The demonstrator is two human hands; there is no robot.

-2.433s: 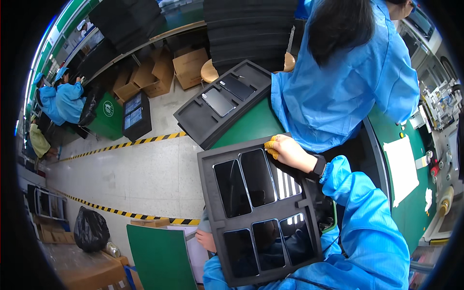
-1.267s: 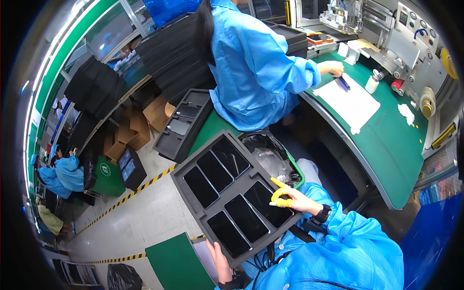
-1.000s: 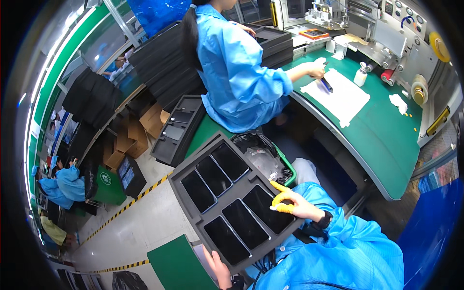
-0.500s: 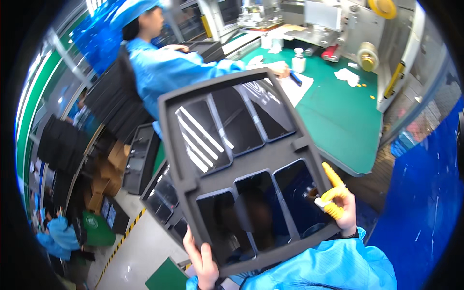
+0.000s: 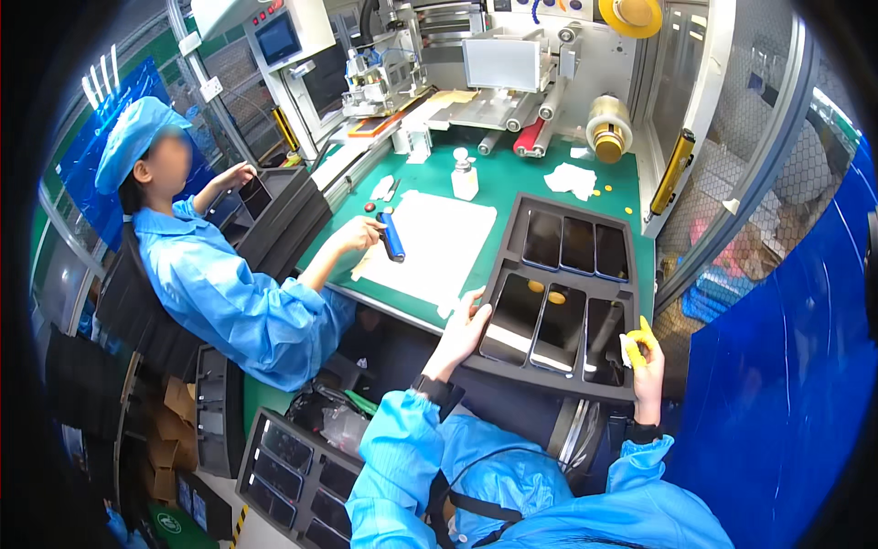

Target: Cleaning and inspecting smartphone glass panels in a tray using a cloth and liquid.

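Note:
A black foam tray (image 5: 574, 277) rests partly on the green bench top, its near end jutting over the front edge. Two rows of dark glossy phone-sized screens (image 5: 560, 334) lie in its slots. My left hand (image 5: 462, 331) is closed on the tray's near left edge, thumb uppermost. At the near right edge, my right hand (image 5: 646, 361) grips the tray, yellow finger cots on its fingers. A small white bit, too small to name, shows by those fingertips.
A co-worker (image 5: 229, 265) at the left holds a blue cylindrical tool (image 5: 391, 238) over white paper (image 5: 448, 247). A white bottle (image 5: 465, 176) and crumpled tissue (image 5: 572, 181) stand behind. Rollers (image 5: 540, 133) lie at the back. Another tray of screens (image 5: 288, 476) sits low left.
The tray has gone from close in front of me to the bench's right side, both my hands still on it. My view has swung left; the co-worker's head has turned.

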